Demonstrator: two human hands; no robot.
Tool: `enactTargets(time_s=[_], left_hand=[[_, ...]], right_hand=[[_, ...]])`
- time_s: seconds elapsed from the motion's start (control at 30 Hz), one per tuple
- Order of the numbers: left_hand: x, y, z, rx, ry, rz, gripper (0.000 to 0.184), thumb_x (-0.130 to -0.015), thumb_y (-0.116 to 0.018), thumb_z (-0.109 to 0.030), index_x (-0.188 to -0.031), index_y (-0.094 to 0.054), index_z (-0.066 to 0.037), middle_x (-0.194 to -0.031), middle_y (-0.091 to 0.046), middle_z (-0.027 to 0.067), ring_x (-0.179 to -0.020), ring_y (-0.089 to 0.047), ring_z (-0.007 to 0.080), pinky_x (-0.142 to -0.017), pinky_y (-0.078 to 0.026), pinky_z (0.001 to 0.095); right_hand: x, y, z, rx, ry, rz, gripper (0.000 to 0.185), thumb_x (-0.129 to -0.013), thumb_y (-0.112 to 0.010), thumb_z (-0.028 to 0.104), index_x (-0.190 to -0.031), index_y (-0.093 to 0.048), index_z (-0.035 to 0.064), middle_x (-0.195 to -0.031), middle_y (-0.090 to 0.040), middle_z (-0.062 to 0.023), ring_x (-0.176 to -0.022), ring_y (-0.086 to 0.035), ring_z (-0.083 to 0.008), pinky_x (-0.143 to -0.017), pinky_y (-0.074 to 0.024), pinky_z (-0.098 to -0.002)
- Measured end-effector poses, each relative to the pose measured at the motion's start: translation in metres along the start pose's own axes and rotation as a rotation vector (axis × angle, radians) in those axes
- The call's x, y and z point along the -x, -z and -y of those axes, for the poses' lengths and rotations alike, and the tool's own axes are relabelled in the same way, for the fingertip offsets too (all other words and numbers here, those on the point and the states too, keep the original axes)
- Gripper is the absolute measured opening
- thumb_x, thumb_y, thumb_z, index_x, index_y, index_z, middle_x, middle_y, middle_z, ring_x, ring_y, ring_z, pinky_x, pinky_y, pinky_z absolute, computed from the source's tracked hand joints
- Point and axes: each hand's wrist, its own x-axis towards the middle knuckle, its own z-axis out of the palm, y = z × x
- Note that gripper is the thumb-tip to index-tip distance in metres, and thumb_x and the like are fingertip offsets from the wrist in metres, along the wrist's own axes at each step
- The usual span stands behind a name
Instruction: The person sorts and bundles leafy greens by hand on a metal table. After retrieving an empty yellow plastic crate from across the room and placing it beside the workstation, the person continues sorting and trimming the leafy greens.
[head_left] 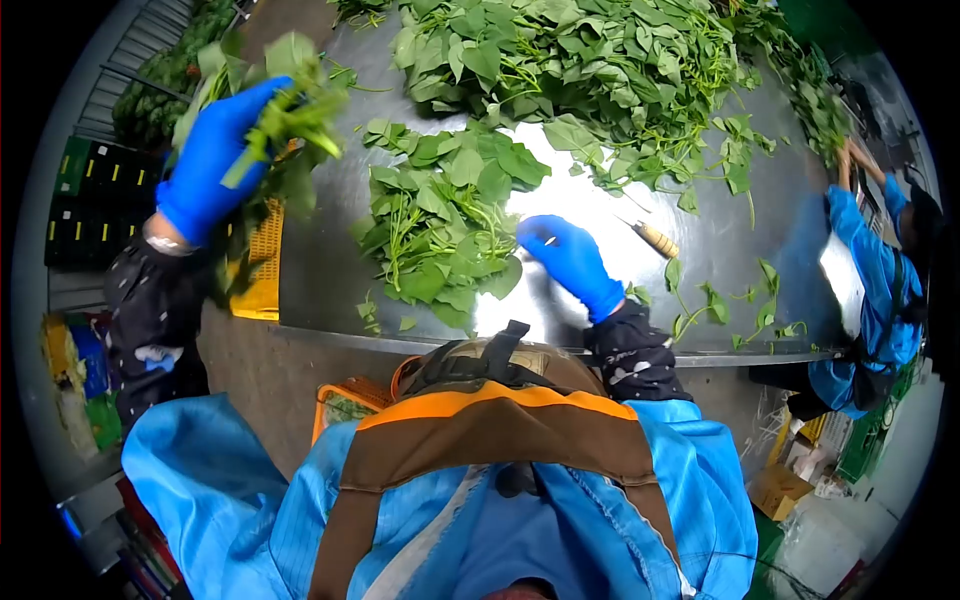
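My left hand (215,160), in a blue glove, is raised at the upper left and closed round a bunch of leafy greens (300,115), blurred by motion. My right hand (575,262), also gloved in blue, is low over the metal table (320,240), fingers drawn together. Its fingertips are at the right edge of a smaller heap of leafy greens (440,215) with stems showing; what they pinch, if anything, is too small to make out. A knife with a wooden handle (657,240) lies to the right of this hand.
A large pile of greens (570,60) covers the table's far side. Loose sprigs (715,305) lie at the right front. A yellow crate (262,265) stands by the left edge. At the far right, a co-worker in blue (870,260) reaches into greens. Black crates (105,200) are stacked left.
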Motion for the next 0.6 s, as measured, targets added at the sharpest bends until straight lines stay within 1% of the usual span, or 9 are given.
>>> enactTargets(time_s=[0.07,0.1,0.13,0.2,0.23,0.33,0.4,0.53,0.6], left_hand=[[0.008,-0.018,0.025,-0.347,-0.255,0.063,0.043,-0.058,-0.053,0.007,-0.098,-0.058,-0.007,-0.085,-0.059,0.0123,-0.080,-0.054,0.0323,-0.068,-0.043,0.0367],[0.011,-0.030,0.018,-0.416,-0.389,0.135,0.041,-0.052,-0.053,0.006,-0.090,-0.058,-0.009,-0.074,-0.054,0.0092,-0.073,-0.050,0.0321,-0.064,-0.040,0.0382],[0.015,-0.041,0.017,-0.463,-0.453,0.284,0.034,-0.052,-0.054,0.003,-0.083,-0.057,-0.011,-0.070,-0.052,0.0064,-0.069,-0.049,0.0298,-0.063,-0.038,0.0368],[0.034,-0.074,0.033,-0.575,-0.540,0.390,0.018,-0.061,-0.054,-0.007,-0.079,-0.055,-0.012,-0.068,-0.049,0.0045,-0.069,-0.050,0.0257,-0.064,-0.039,0.0341],[0.042,-0.090,0.036,-0.546,-0.569,0.381,0.015,-0.065,-0.053,-0.011,-0.079,-0.054,-0.013,-0.068,-0.048,0.0039,-0.069,-0.050,0.0239,-0.064,-0.040,0.0332],[0.060,-0.141,0.050,-0.505,-0.578,0.438,0.015,-0.067,-0.053,-0.012,-0.082,-0.055,-0.015,-0.068,-0.049,0.0023,-0.068,-0.052,0.0211,-0.066,-0.040,0.0327],[0.064,-0.170,0.061,-0.512,-0.591,0.487,0.023,-0.065,-0.053,-0.009,-0.087,-0.056,-0.014,-0.067,-0.047,0.0044,-0.067,-0.050,0.0216,-0.066,-0.039,0.0325],[0.048,-0.158,0.057,-0.335,-0.389,0.418,0.021,-0.058,-0.055,-0.004,-0.077,-0.059,-0.012,-0.073,-0.052,0.0071,-0.072,-0.052,0.0276,-0.064,-0.040,0.0352],[0.030,-0.130,0.048,-0.218,-0.224,0.410,0.023,-0.059,-0.056,-0.002,-0.079,-0.061,-0.010,-0.093,-0.058,0.0080,-0.078,-0.054,0.0333,-0.064,-0.043,0.0392]], right_hand=[[0.006,-0.011,0.012,0.144,-0.001,0.011,0.020,-0.077,-0.060,0.024,-0.090,-0.063,0.0100,-0.083,-0.063,-0.0072,-0.073,-0.059,-0.0215,-0.067,-0.0457,-0.0302],[0.008,-0.018,0.011,0.141,-0.055,0.043,0.020,-0.076,-0.060,0.024,-0.090,-0.063,0.0101,-0.085,-0.062,-0.0081,-0.076,-0.059,-0.0230,-0.069,-0.0459,-0.0310],[0.011,-0.024,0.010,0.133,-0.010,0.064,0.020,-0.076,-0.060,0.024,-0.091,-0.062,0.0105,-0.087,-0.062,-0.0084,-0.077,-0.059,-0.0231,-0.070,-0.0460,-0.0311],[0.015,-0.031,0.006,0.126,0.084,0.095,0.020,-0.077,-0.059,0.024,-0.093,-0.062,0.0114,-0.089,-0.061,-0.0089,-0.079,-0.059,-0.0232,-0.071,-0.0461,-0.0313],[0.012,-0.033,-0.002,0.182,0.105,0.054,0.027,-0.077,-0.060,0.025,-0.100,-0.058,0.0116,-0.094,-0.058,-0.0097,-0.083,-0.056,-0.0249,-0.073,-0.0453,-0.0331],[-0.006,-0.031,-0.012,0.390,0.222,-0.232,0.037,-0.075,-0.061,0.027,-0.108,-0.054,0.0105,-0.096,-0.055,-0.0101,-0.087,-0.053,-0.0269,-0.074,-0.0436,-0.0357],[-0.017,-0.035,-0.017,0.510,0.220,-0.208,0.044,-0.073,-0.063,0.028,-0.111,-0.051,0.0095,-0.096,-0.054,-0.0101,-0.088,-0.051,-0.0284,-0.076,-0.0418,-0.0386],[-0.027,-0.051,-0.044,0.605,0.165,-0.186,0.037,-0.072,-0.060,0.023,-0.108,-0.054,0.0130,-0.092,-0.055,-0.0091,-0.084,-0.053,-0.0280,-0.075,-0.0422,-0.0375],[-0.030,-0.050,-0.061,0.640,0.168,-0.190,0.034,-0.072,-0.058,0.019,-0.105,-0.056,0.0137,-0.090,-0.056,-0.0084,-0.081,-0.054,-0.0274,-0.073,-0.0428,-0.0358]])
